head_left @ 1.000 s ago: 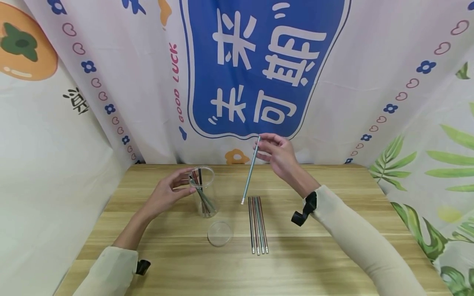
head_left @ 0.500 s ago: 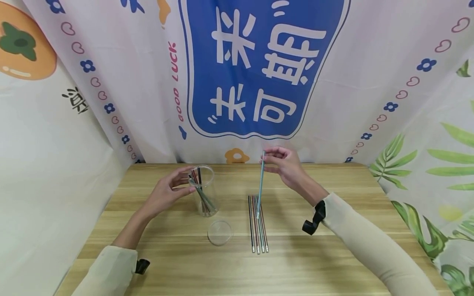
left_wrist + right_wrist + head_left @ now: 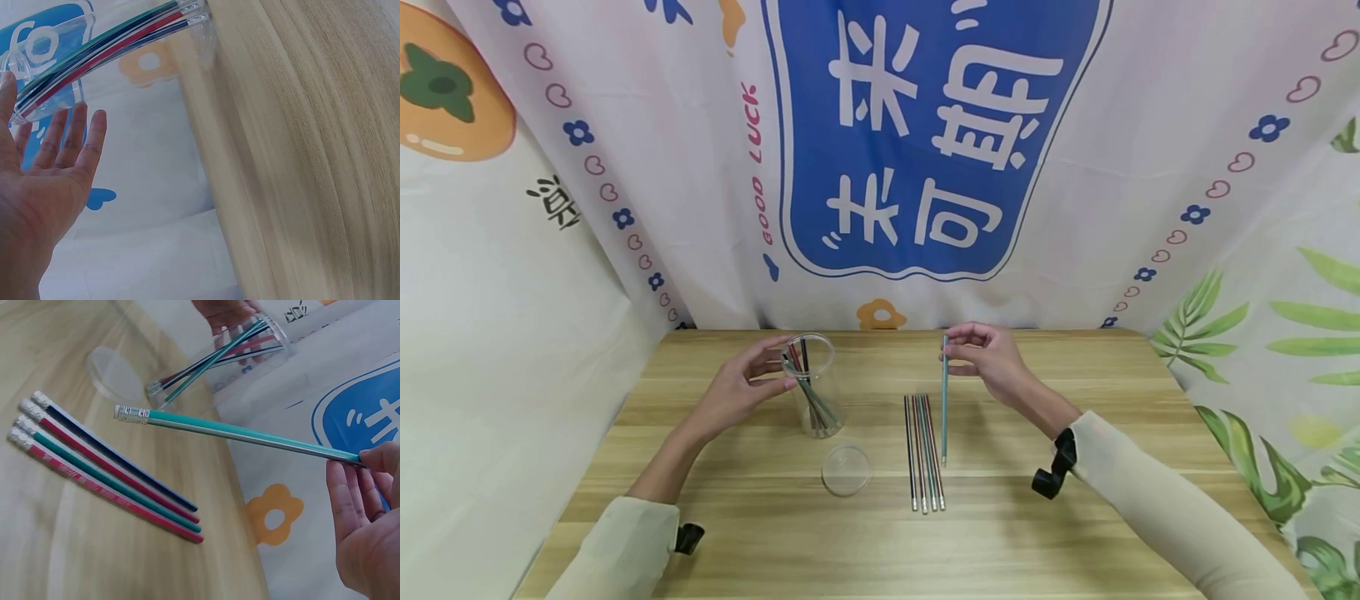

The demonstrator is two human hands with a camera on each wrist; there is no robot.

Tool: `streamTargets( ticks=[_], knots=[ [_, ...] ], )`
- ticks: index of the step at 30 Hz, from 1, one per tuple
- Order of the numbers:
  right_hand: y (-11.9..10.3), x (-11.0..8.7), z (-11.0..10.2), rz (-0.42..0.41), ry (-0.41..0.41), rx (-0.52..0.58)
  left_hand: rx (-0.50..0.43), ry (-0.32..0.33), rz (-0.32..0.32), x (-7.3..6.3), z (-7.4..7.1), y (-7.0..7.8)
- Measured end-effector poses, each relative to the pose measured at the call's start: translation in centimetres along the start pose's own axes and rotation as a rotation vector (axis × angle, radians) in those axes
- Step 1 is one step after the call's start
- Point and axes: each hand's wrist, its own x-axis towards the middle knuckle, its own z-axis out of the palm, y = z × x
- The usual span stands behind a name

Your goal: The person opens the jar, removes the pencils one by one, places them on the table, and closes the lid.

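In the head view my left hand point(image 3: 737, 390) holds a clear plastic jar point(image 3: 831, 398) near its rim, thumb on one side and fingers on the other. Several pencils point(image 3: 215, 360) lean inside that jar, eraser ends down. My right hand point(image 3: 994, 360) pinches a green pencil point(image 3: 244, 436) by its far end, between thumb and fingertips. Its silver ferrule and white eraser point(image 3: 128, 413) point down towards the table. Just left of this pencil, a row of pencils point(image 3: 922, 450) in dark blue, red and green lies side by side, erasers towards me.
A round clear lid point(image 3: 847, 472) lies on the wooden table point(image 3: 760, 533) between the jar and the row. Behind the table's far edge hangs a printed curtain point(image 3: 722, 275). Black straps with small cameras point(image 3: 1054, 467) are on both wrists.
My right hand has lowered and moved right with the green pencil, which passed over the row and now hangs upright at its right side. The left hand and jar have stayed put.
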Motion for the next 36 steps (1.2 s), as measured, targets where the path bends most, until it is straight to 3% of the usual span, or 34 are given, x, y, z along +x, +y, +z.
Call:
streamTargets(
  ticks=[16,36],
  knots=[
    [2.7,-1.9,-0.9,0.062,-0.01,-0.031,0.011,-0.004,-0.018,0.1,0.0,0.1],
    [5.2,-3.0,-1.2,0.082,-0.02,-0.071,0.02,0.005,-0.022,0.1,0.0,-0.1]
  ],
)
